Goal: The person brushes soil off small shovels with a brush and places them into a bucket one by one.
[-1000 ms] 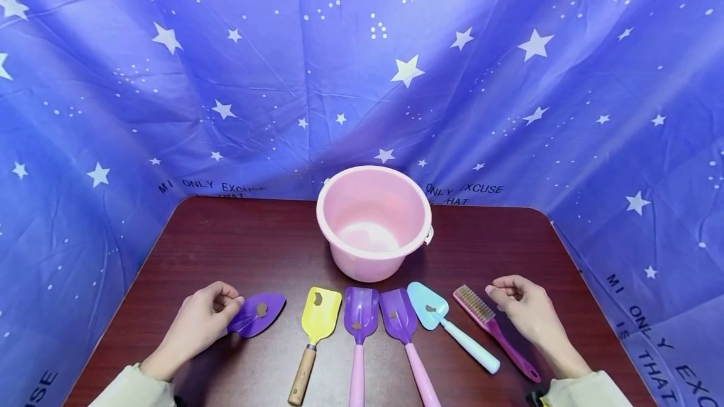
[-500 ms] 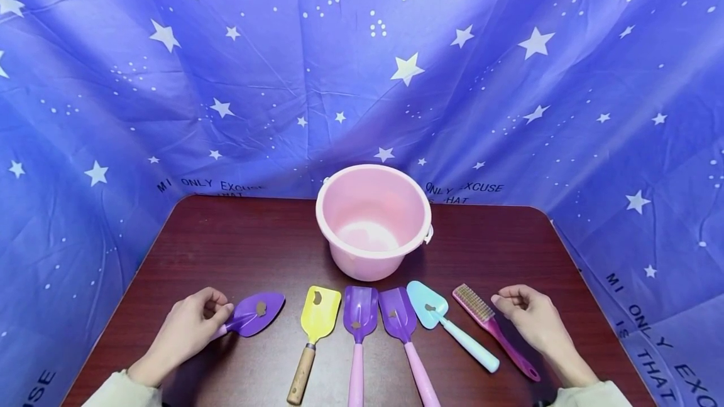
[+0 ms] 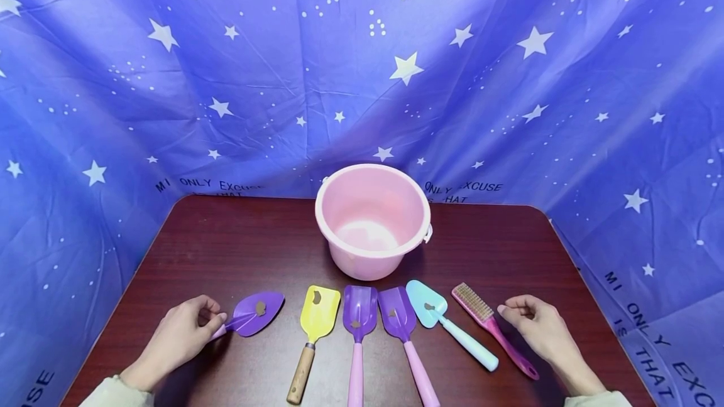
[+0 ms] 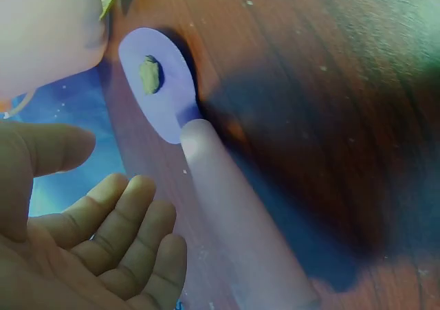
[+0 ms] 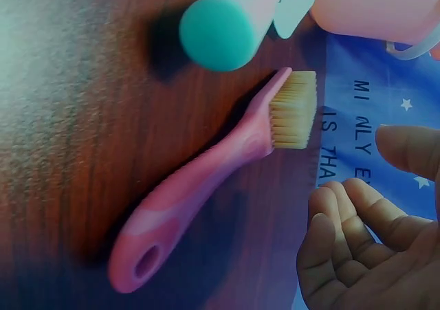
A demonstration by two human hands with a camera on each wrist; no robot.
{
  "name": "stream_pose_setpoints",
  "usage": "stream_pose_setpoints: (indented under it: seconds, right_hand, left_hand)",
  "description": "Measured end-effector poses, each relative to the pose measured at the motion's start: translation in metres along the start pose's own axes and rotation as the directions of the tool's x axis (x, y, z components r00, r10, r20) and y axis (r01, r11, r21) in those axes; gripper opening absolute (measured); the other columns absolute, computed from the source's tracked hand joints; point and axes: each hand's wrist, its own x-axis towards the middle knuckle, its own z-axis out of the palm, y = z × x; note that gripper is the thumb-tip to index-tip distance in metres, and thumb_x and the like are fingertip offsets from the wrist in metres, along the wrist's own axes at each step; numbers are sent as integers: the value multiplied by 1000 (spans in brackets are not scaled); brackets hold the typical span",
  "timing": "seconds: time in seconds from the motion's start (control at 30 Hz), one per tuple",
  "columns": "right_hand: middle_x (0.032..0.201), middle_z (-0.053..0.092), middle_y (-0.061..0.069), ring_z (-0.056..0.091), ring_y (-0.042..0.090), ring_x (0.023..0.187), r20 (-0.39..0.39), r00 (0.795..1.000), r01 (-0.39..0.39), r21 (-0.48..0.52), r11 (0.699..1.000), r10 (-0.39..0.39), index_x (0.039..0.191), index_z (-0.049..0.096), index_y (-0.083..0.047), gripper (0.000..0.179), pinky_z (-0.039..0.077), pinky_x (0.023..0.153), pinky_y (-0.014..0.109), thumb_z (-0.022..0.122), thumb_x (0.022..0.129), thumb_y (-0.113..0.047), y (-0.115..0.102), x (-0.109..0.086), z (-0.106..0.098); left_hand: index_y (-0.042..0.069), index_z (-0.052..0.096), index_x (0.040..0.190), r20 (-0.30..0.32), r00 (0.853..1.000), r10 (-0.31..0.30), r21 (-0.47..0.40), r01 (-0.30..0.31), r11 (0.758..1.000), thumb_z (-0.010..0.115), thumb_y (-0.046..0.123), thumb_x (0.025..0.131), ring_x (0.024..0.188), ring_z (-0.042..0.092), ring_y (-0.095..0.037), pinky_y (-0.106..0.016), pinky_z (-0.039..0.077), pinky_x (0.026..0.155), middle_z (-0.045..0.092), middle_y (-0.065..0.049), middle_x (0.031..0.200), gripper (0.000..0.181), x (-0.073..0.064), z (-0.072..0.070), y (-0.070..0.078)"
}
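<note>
Starry cloth (image 3: 305, 49) backs a table (image 3: 243, 237), a bucket (image 3: 367, 264), bottom showing, near the far edge; left hand (image 3: 178, 335) flanks a trowel (image 3: 249, 321) toward the left edge, right hand (image 3: 544, 328) a brush (image 3: 493, 328) toward the right, both loosely curled.

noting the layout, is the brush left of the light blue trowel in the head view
No, in that view the brush lies to the right of the light blue trowel.

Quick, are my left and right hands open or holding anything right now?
Left hand: open, fingers loosely curled, holding nothing, beside the leaf-shaped purple trowel.
Right hand: open, fingers loosely curled, holding nothing, beside the pink brush.
</note>
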Motion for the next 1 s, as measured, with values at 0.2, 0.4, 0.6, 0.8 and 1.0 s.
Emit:
stream_pose_setpoints:
  seconds: [0.2,0.4,0.6,0.8,1.0]
  right_hand:
    - [84,65,2,54,8,74,17,1000,-9,-10,1000,9,101,65,-3,35,42,65,27,68,87,-35,6,-3,3]
    - [83,64,2,55,10,75,61,997,-39,-4,999,39,101,64,-3,36,43,65,27,67,87,-36,9,-3,6]
    - [85,65,3,57,14,79,109,992,-56,-26,998,59,104,63,-1,40,44,68,31,67,87,-37,14,-2,6]
    - [89,66,4,60,17,82,128,990,-53,-56,997,60,105,64,-1,41,45,72,36,68,86,-37,17,-2,8]
    - [87,67,2,61,17,82,124,991,-51,-55,997,57,102,64,-1,42,46,71,35,72,83,-38,16,-1,11]
  left_hand:
    - [14,63,82,32,999,-2,19,1,1000,77,18,76,65,54,-7,-34,42,61,60,9,71,16,-3,3,-5]
    - [12,63,83,51,999,13,50,-16,999,81,21,72,69,54,-13,-36,42,61,60,4,75,22,-5,3,-9]
    - [11,64,83,56,998,39,71,-42,997,81,22,72,69,51,-13,-35,41,61,57,2,75,23,-7,3,-12]
    - [13,63,81,88,996,27,93,-35,995,84,23,65,66,47,-11,-33,39,59,53,3,72,28,-11,4,-13]
    - [15,62,79,120,992,29,119,-43,992,84,22,62,65,44,-11,-32,36,57,48,3,70,29,-12,5,-17]
